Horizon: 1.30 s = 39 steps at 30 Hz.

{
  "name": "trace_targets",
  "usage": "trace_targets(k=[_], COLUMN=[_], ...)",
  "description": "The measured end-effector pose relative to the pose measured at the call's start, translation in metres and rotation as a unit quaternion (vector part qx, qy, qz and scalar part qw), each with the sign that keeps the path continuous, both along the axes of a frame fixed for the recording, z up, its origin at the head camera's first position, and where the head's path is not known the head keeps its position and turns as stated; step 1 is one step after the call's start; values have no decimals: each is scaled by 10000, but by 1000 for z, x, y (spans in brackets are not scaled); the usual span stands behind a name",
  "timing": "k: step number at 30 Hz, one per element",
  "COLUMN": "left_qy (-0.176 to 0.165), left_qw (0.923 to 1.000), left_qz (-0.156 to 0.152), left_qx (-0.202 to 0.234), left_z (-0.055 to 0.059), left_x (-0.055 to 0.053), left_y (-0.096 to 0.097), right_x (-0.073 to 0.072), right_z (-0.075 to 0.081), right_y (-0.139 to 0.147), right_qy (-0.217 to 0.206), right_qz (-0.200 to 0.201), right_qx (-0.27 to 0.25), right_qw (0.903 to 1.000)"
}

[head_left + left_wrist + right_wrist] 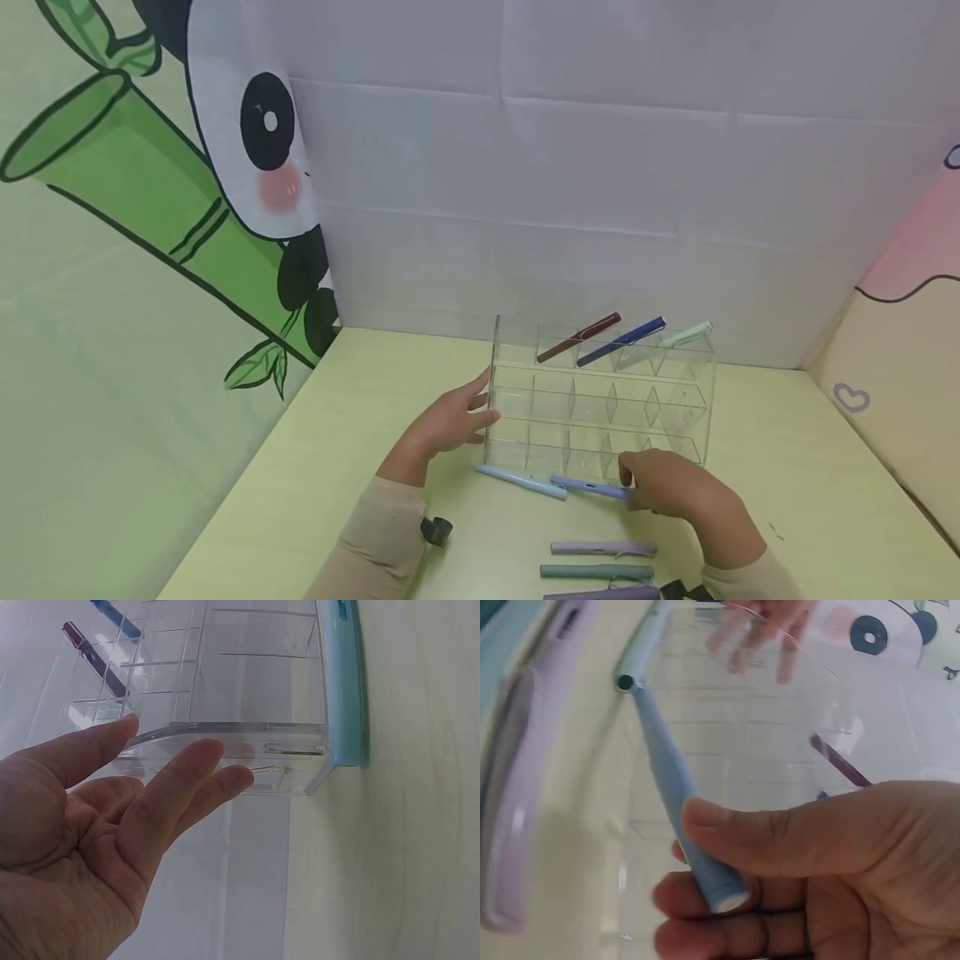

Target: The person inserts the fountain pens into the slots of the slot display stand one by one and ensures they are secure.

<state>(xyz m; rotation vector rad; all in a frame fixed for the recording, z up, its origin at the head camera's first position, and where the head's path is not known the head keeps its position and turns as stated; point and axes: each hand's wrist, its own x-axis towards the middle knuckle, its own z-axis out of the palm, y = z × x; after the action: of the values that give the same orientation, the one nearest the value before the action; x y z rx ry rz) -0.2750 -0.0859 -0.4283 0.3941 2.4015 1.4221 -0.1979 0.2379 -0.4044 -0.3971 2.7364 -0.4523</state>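
Note:
My right hand (667, 483) pinches a periwinkle-blue pen (587, 487) near one end, thumb on top and curled fingers beneath. In the right wrist view that pen (667, 772) points away from the palm, its far tip by the end of a light-blue pen (641, 656). The light-blue pen (521, 481) lies along the front foot of a clear acrylic tiered stand (600, 378). Beside the stand's left side panel is my left hand (446, 421), its fingers extended and spread. In the left wrist view its fingertips (202, 754) are right at the panel.
In the stand's top tier lean a maroon pen (577, 337), a dark blue pen (622, 342) and a pale green pen (686, 335). Nearer me on the table lie a lilac pen (600, 548), a grey-green pen (592, 572) and a purple pen (600, 595). A cloth backdrop (600, 183) stands behind.

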Motion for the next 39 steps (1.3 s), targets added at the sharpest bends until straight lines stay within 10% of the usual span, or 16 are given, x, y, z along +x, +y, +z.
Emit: trace_targets(k=[16, 32, 39], left_qy=[17, -23, -41], left_qw=[9999, 10000, 10000], left_qz=[38, -4, 26], left_qx=[-92, -39, 4], left_z=[-1, 0, -2], left_x=[0, -1, -3], left_y=[1, 2, 1], right_x=[1, -4, -16], right_z=[32, 26, 36], right_y=[13, 5, 24], right_qy=[1311, 1811, 2603], right_qz=[257, 806, 235], right_qx=[-565, -1143, -2596], right_qw=[9894, 9735, 9297])
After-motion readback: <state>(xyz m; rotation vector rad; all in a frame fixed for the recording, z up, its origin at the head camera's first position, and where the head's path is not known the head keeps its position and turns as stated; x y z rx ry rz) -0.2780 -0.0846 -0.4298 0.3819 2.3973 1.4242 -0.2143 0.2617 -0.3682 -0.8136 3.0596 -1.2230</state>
